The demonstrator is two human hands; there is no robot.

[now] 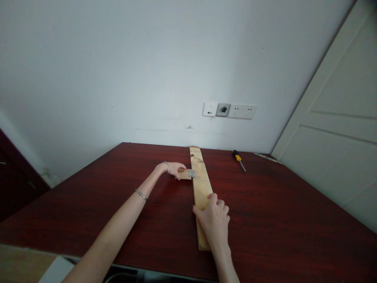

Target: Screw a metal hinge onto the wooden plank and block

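A long pale wooden board [202, 177] lies flat on the dark red table, its far end close to the wall. A metal hinge [191, 173] joins its left edge to a short wooden block [185, 175]. My left hand [176, 169] grips the outer end of that block, thumb and fingers on opposite sides. Across the near part of the board sits my right hand [214, 215], closed around it with the thumb on the left edge and the fingers on the right. Whether screws sit in the hinge is too small to tell.
A screwdriver [239, 160] with a black and yellow handle lies on the table [265, 204] to the right. Wall sockets [229, 110] are above the table's back edge. A thin flat strip [268, 158] rests at the back right corner, near a white panelled door [338, 118].
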